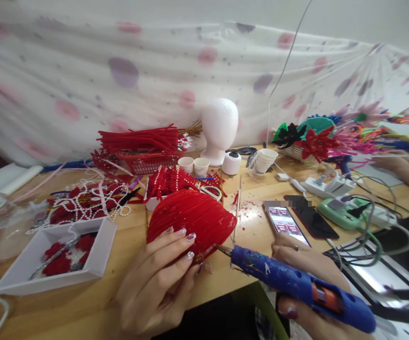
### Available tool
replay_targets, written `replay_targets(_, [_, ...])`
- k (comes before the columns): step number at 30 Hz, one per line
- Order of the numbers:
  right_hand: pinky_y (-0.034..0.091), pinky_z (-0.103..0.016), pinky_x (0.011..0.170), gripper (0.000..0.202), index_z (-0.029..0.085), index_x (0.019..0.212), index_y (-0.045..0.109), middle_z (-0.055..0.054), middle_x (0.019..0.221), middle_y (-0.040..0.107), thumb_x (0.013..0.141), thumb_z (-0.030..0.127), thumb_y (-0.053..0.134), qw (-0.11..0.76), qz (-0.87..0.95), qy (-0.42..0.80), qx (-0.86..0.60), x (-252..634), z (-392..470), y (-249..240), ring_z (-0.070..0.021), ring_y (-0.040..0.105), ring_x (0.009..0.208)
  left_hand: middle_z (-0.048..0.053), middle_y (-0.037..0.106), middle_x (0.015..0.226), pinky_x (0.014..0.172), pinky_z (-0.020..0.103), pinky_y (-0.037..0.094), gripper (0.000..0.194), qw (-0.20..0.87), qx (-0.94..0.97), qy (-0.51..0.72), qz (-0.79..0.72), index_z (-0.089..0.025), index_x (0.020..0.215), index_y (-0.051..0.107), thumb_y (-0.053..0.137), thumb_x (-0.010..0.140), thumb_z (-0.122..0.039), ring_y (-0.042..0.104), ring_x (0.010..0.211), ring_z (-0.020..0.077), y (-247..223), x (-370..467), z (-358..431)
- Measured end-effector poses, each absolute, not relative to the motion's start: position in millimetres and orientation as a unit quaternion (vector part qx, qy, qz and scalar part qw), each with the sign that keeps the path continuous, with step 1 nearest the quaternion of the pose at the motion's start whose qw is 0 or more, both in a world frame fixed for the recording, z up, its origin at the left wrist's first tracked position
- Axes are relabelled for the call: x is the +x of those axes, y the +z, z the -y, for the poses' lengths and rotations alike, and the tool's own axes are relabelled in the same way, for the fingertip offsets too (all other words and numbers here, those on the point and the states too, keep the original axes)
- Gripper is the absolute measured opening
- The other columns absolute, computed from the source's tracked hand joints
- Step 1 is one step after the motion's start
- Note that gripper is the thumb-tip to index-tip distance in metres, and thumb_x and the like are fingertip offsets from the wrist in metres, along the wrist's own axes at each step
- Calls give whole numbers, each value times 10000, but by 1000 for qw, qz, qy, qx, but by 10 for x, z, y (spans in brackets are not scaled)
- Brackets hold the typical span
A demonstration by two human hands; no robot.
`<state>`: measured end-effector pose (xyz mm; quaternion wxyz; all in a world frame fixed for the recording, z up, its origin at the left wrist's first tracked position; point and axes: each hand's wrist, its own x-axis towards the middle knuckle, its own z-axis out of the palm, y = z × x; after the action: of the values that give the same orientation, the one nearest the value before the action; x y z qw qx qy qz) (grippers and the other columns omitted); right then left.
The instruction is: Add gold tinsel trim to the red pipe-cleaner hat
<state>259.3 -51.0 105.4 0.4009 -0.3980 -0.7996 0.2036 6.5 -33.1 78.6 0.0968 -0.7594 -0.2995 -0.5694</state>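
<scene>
My left hand (162, 278) is closed around the lower left of a red, ribbed, rounded piece (190, 219) that looks made of pipe cleaners or cord, holding it above the table's front edge. Its fingers lie across the front of the piece, the thumb underneath. My right hand (307, 274) grips a blue hot glue gun (278, 271) from behind and below. The gun's metal nozzle points left and meets or nearly meets the lower right edge of the red piece, close to the left fingertips. A small gold detail (199, 257) shows at that edge.
A white box (101, 248) with red flowers is at left, beside bead strings (84, 198). Behind stand a foam head (220, 127), paper cups (201, 166) and a red basket (144, 163). Phones (311, 217) and corded power strips (346, 212) lie right. Another person's arm (403, 170) reaches in.
</scene>
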Motion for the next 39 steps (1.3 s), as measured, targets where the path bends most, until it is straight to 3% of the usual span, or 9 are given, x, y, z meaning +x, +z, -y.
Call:
replay_targets(14, [345,-306,471,331,227,654,484,10,588,488,869,426,640,429,786,183,-407,2624,488,1072,-163,491,535,83,756,960,911,344,605,207,101,-763,-563,302,-120,923,644,670,782,29,712,1006,205,795,62,332])
replay_targets(23, [321,-290,487,364,204,692,502,9,651,476,875,507,585,410,794,212,-395,2573,480,1031,-144,468,577,77,761,941,889,368,618,204,101,-754,-569,312,-136,922,647,666,787,16,720,991,219,771,83,333])
replay_targets(39, [334,-290,502,303,200,640,520,19,599,480,863,382,612,436,775,208,-406,2663,443,959,-141,484,556,59,744,965,963,362,581,242,86,-756,-562,326,-143,938,641,639,792,50,692,1039,187,746,24,358])
